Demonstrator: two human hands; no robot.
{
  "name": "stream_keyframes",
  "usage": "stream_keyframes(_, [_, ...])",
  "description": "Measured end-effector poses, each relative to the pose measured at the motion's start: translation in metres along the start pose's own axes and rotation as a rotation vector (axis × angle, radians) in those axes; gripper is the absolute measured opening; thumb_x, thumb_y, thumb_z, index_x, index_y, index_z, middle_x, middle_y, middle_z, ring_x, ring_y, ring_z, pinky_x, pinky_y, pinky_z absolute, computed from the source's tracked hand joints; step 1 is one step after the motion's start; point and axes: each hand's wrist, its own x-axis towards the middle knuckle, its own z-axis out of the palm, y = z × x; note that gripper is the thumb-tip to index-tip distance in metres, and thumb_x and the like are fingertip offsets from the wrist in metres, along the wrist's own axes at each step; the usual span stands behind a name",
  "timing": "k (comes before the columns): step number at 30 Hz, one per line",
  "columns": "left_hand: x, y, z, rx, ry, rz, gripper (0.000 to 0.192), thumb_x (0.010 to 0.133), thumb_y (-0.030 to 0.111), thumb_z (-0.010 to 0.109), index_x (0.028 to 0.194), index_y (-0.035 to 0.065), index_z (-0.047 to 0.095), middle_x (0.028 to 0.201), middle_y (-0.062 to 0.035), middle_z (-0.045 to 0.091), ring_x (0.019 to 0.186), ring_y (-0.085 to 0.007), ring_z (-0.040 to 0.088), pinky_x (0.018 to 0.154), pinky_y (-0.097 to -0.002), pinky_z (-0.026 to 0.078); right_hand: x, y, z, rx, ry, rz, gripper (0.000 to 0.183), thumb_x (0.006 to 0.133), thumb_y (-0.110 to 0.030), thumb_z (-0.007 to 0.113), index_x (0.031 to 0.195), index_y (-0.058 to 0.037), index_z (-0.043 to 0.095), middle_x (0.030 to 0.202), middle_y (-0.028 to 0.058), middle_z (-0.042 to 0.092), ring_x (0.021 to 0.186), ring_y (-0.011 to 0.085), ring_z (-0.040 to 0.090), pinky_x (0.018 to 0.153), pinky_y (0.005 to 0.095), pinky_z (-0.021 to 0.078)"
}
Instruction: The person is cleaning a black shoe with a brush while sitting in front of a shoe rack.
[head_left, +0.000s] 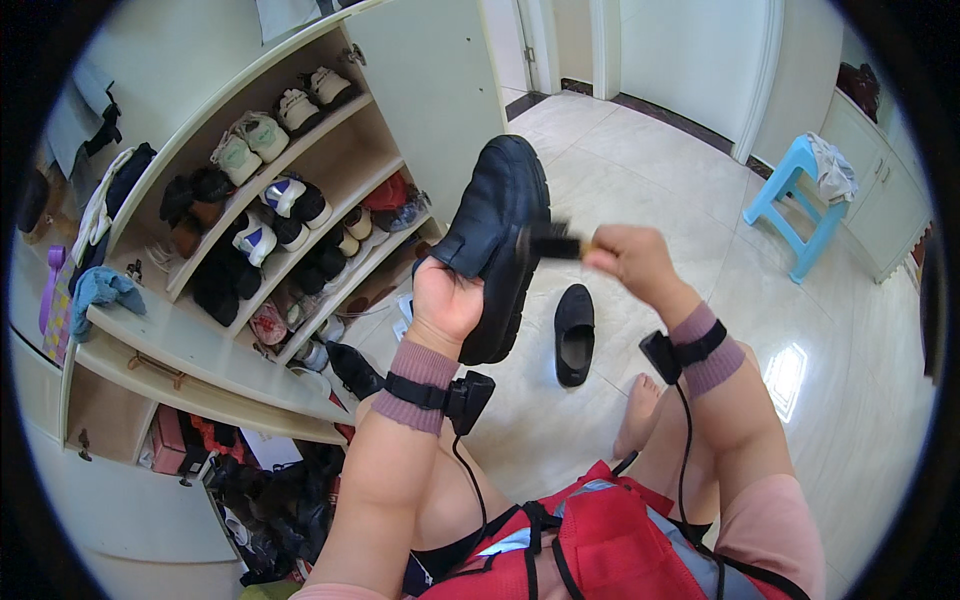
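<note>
My left hand (448, 300) is inside the opening of a black leather slip-on shoe (499, 202) and holds it up, toe pointing away from me, its thick sole turned to the right. In my right hand (634, 262) is a dark-bristled brush (553, 241), somewhat blurred, at the right edge of the sole; whether the bristles touch it I cannot tell. Another black slip-on shoe (575, 336) lies on the tiled floor between my hands, lower down, near my bare foot.
At the left an open shoe cabinet (375, 176) holds several pairs of shoes, with a blue cloth (109, 300) on its top. More dark shoes (281, 495) are heaped in the lower compartment. A blue plastic stool (780, 187) bearing a pale cloth (831, 169) stands at the right.
</note>
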Motion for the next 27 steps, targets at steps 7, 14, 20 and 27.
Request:
stream_keyframes(7, [0.0,0.008,-0.002,0.031,0.077,0.084,0.043,0.096,0.014,0.033,0.13,-0.0097,0.047,0.136,-0.024,0.048,0.127,-0.0354,0.046,0.113,-0.0475,0.032,-0.02,-0.033,0.026,0.051,-0.286,-0.235,0.038,0.081,-0.049,0.066,0.073,-0.0128,0.059,0.064,0.0092,0.059,0.061,0.0327,0.059,0.054,0.0394,0.0457])
stream_keyframes(14, [0.003,0.038,-0.004,-0.058,0.005,0.333,0.039,0.098,0.008,0.034,0.132,-0.0089,0.046,0.137,-0.0226,0.048,0.126,-0.0341,0.047,0.112,-0.044,0.035,-0.007,-0.012,0.012,-0.006,-0.001,0.27,0.04,0.089,-0.041,0.06,0.072,-0.0042,0.061,0.061,0.0161,0.056,0.056,0.0339,0.055,0.052,0.0404,0.0421])
stream_keyframes(20, [0.004,0.056,-0.006,-0.161,-0.04,0.466,0.034,0.097,0.009,0.043,0.127,-0.0059,0.053,0.133,-0.0177,0.053,0.123,-0.0312,0.049,0.11,-0.0427,0.038,-0.013,-0.034,0.023,0.248,-0.234,0.397,0.051,0.093,-0.045,0.056,0.068,-0.0003,0.058,0.055,0.0167,0.048,0.05,0.0271,0.045,0.051,0.0391,0.0387])
stream_keyframes(27, [0.01,0.069,0.008,-0.25,0.215,0.697,0.032,0.096,0.007,0.046,0.124,-0.005,0.055,0.132,-0.0176,0.054,0.121,-0.0302,0.05,0.109,-0.0418,0.038,-0.014,-0.034,0.037,0.41,-0.431,0.622,0.058,0.094,-0.048,0.053,0.065,0.0022,0.056,0.052,0.0107,0.046,0.049,0.0212,0.045,0.049,0.0386,0.0379])
